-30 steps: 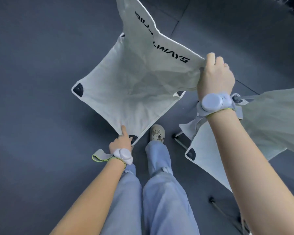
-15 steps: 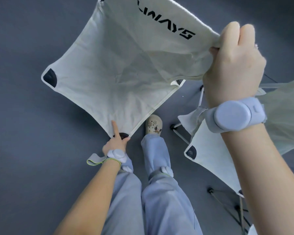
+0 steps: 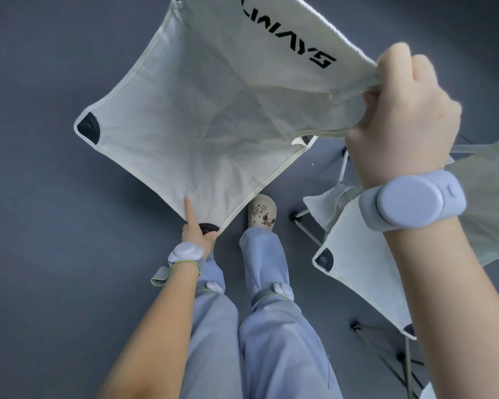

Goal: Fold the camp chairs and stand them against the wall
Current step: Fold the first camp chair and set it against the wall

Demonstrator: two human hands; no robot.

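An off-white fabric camp chair (image 3: 202, 122) with black lettering on its backrest and black corner caps fills the upper middle, lifted off the floor. My right hand (image 3: 401, 116) is shut on the top right corner of its backrest, close to the camera. My left hand (image 3: 198, 230) pinches the near front corner of its seat, index finger laid out along the cloth. A second camp chair (image 3: 366, 254) of the same fabric stands open at the right, partly behind my right forearm, its thin legs on the floor.
Dark grey floor (image 3: 55, 254) lies all around. My legs in pale blue trousers and one beige clog (image 3: 262, 211) stand just under the lifted chair. The second chair's thin legs (image 3: 386, 349) spread across the floor at the lower right.
The chair has come up and toward the camera, held at the same two corners. My right hand rose and came nearer; my left hand stayed at the seat corner.
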